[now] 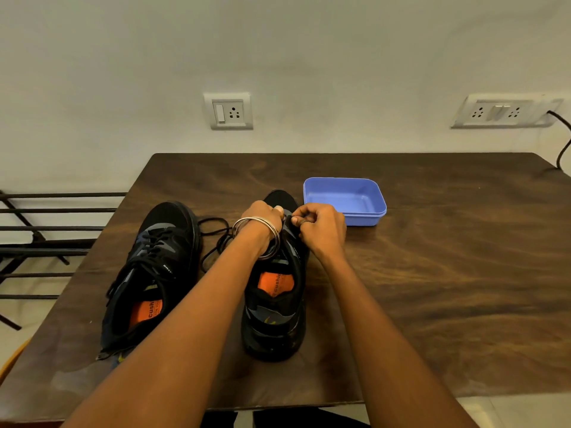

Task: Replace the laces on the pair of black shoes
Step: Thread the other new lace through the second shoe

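Note:
Two black shoes with orange insoles stand on the dark wooden table (pixel 432 273), toes pointing away. The left shoe (pixel 154 267) is laced in black. A loose black lace (pixel 213 239) trails on the table between the pair. Over the front of the right shoe (pixel 275 319) both hands work close together. My left hand (pixel 262 216), with metal bangles at the wrist, has its fingers curled at the eyelet area. My right hand (pixel 321 223) pinches something dark there, probably the lace, with thumb and fingers. The eyelets themselves are hidden by the hands.
A blue plastic box (pixel 346 200), open and empty, sits just beyond and right of the right shoe. A black metal rack (pixel 46 239) stands off the table's left edge. Wall sockets (pixel 228 111) are mounted above, and a black cable (pixel 564 140) hangs at the far right.

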`<state>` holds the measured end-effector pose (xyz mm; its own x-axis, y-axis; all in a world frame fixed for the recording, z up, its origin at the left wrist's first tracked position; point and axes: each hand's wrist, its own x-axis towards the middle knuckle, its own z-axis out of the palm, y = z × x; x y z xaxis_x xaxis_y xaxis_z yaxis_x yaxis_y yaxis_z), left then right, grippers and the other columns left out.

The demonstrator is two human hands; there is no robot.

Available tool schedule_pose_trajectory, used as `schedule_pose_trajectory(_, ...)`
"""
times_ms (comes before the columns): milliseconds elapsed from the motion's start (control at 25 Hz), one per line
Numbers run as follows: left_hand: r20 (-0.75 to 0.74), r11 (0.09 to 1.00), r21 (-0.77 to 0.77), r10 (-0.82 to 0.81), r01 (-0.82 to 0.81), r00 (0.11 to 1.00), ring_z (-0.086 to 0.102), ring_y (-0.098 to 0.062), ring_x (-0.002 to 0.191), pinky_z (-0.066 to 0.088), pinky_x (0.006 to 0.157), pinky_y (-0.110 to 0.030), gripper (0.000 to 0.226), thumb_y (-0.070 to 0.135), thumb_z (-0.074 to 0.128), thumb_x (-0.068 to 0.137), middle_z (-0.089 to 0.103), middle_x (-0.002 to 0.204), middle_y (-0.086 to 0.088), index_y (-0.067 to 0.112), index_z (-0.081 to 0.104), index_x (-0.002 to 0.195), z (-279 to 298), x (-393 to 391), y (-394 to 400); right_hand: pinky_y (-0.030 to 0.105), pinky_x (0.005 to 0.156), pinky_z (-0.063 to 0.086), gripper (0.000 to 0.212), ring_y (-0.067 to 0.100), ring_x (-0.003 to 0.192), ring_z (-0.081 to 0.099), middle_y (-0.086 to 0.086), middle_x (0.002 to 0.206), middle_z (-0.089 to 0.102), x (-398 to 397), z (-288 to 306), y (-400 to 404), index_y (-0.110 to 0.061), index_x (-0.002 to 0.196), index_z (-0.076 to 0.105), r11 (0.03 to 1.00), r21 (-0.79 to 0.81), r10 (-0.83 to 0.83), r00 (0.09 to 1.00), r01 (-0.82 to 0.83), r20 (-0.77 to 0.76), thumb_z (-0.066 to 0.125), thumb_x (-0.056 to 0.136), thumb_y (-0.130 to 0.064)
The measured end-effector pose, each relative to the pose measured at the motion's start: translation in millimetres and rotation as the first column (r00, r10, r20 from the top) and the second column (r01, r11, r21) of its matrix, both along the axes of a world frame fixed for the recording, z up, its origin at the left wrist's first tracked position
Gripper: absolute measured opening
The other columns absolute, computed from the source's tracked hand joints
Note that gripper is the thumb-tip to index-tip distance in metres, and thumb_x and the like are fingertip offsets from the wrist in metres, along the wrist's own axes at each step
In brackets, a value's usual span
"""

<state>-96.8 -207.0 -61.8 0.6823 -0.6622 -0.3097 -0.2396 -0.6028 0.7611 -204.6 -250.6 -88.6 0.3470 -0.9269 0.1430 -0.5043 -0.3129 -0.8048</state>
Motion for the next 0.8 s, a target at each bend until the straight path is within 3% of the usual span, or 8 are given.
schedule_pose_trajectory(200, -0.037, 0.950, -0.219, 0.219, -0.222, 0.975, 0.067, -0.026, 0.083, 0.055, 0.082, -0.038, 0.034, 0.041, 0.058, 0.092, 0.071, 0.084, -0.007, 0.021, 0.070, 0.067, 15, 8, 19, 0.042, 0.063, 0.061, 0.019, 0.023, 0.058, 0.070, 0.011, 0.086, 0.070, -6, 19, 7, -0.015, 0.080, 0.056, 0.982, 0.187, -0.045, 0.984, 0.012, 0.172, 0.048, 0.088, 0.001)
schedule_pose_trajectory(320, -0.164, 0.917, -0.286, 0.240, -0.279, 0.957, 0.062, -0.022, 0.079, 0.049, 0.075, -0.034, 0.042, 0.049, 0.051, 0.094, 0.070, 0.083, -0.002, 0.019, 0.072, 0.072, 33, 15, 32, 0.045, 0.068, 0.061, 0.018, 0.026, 0.067, 0.072, 0.013, 0.089, 0.069, -9, 39, 8, -0.014, 0.080, 0.053, 0.975, 0.219, -0.101, 0.940, 0.029, 0.326, 0.044, 0.089, -0.001)
schedule_pose_trajectory(400, -0.333, 0.891, -0.334, 0.192, -0.306, 0.923, 0.056, -0.015, 0.062, 0.047, 0.061, -0.027, 0.050, 0.049, 0.045, 0.097, 0.066, 0.071, 0.000, 0.012, 0.072, 0.077, 44, 16, 40, 0.043, 0.073, 0.061, 0.020, 0.025, 0.075, 0.072, 0.012, 0.088, 0.071, -9, 59, 10, -0.015, 0.081, 0.055, 0.977, 0.209, -0.129, 0.896, 0.041, 0.424, 0.045, 0.091, -0.001)
schedule_pose_trajectory(520, -0.414, 0.866, -0.407, 0.110, -0.291, 0.904, 0.040, -0.006, 0.044, 0.033, 0.038, -0.016, 0.035, 0.024, 0.043, 0.101, 0.057, 0.065, 0.001, 0.009, 0.069, 0.083, 56, 15, 45, 0.029, 0.068, 0.058, 0.016, 0.025, 0.076, 0.072, 0.015, 0.088, 0.071, -16, 99, 19, -0.010, 0.088, 0.054, 0.976, 0.212, -0.116, 0.730, -0.041, 0.673, 0.044, 0.097, -0.001)
schedule_pose_trajectory(600, -0.364, 0.828, -0.502, 0.059, -0.249, 0.930, 0.038, -0.007, 0.049, 0.031, 0.041, -0.016, 0.029, 0.010, 0.044, 0.100, 0.055, 0.068, 0.001, 0.010, 0.069, 0.085, 62, 13, 46, 0.027, 0.062, 0.054, 0.015, 0.023, 0.070, 0.068, 0.013, 0.079, 0.068, -24, 127, 23, -0.010, 0.089, 0.053, 0.988, 0.125, -0.049, 0.582, -0.091, 0.812, 0.045, 0.098, -0.002)
schedule_pose_trajectory(680, -0.352, 0.765, -0.606, -0.011, -0.218, 0.936, 0.046, -0.007, 0.054, 0.036, 0.045, -0.015, 0.020, 0.006, 0.048, 0.099, 0.060, 0.071, 0.000, 0.006, 0.068, 0.097, 67, 7, 47, 0.024, 0.057, 0.049, 0.015, 0.014, 0.063, 0.061, 0.005, 0.072, 0.063, -27, 142, 24, -0.010, 0.089, 0.055, 0.996, 0.017, 0.028, 0.513, -0.083, 0.858, 0.048, 0.097, 0.000)
schedule_pose_trajectory(720, -0.360, 0.735, -0.645, -0.047, -0.212, 0.932, 0.052, -0.007, 0.055, 0.040, 0.047, -0.014, 0.016, 0.006, 0.052, 0.098, 0.064, 0.073, -0.002, 0.004, 0.067, 0.102, 69, 4, 47, 0.021, 0.057, 0.047, 0.014, 0.010, 0.062, 0.059, 0.001, 0.071, 0.061, -25, 142, 26, -0.009, 0.089, 0.057, 0.996, -0.022, 0.065, 0.538, -0.087, 0.840, 0.050, 0.096, 0.001)
schedule_pose_trajectory(800, -0.362, 0.709, -0.677, -0.088, -0.197, 0.928, 0.062, -0.007, 0.059, 0.047, 0.054, -0.018, 0.013, 0.004, 0.057, 0.094, 0.070, 0.078, -0.004, 0.004, 0.066, 0.103, 71, -3, 47, 0.020, 0.062, 0.046, 0.019, 0.007, 0.066, 0.058, -0.001, 0.076, 0.063, -14, 124, 32, -0.011, 0.090, 0.061, 0.993, -0.037, 0.104, 0.718, -0.109, 0.688, 0.053, 0.093, 0.006)
